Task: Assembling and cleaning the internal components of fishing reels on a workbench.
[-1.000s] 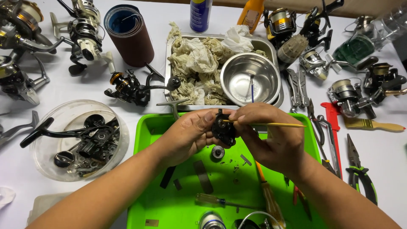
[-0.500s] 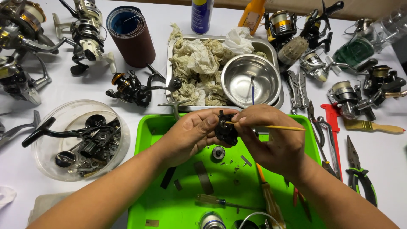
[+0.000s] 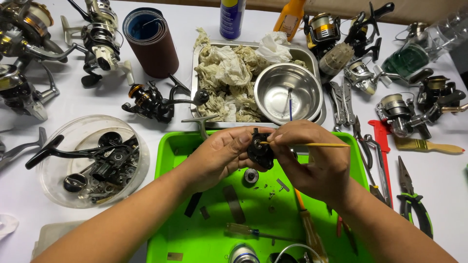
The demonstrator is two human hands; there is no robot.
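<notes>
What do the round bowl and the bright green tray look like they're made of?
The round bowl looks like stainless steel: silvery, shiny, with mirror-like reflections inside. The green tray is probably plastic: uniform bright colour, smooth, slightly glossy, with rounded moulded rims. Neither can be confirmed by sight alone.

Above the green tray (image 3: pixel 195 234), the left hand (image 3: pixel 217 158) covers most of the black reel body (image 3: pixel 261 152), and the right hand (image 3: pixel 317 163) hides the near end of the thin brush (image 3: pixel 321 144), so how the brush tip meets the body cannot be told. At the tray's near rim, a round metal part (image 3: pixel 242 254) and a wire loop (image 3: pixel 292 251) are cut off by the bottom edge. Beyond the tray, the spray can (image 3: pixel 232 18) and orange bottle (image 3: pixel 290 17) lose their tops to the upper edge.
</notes>
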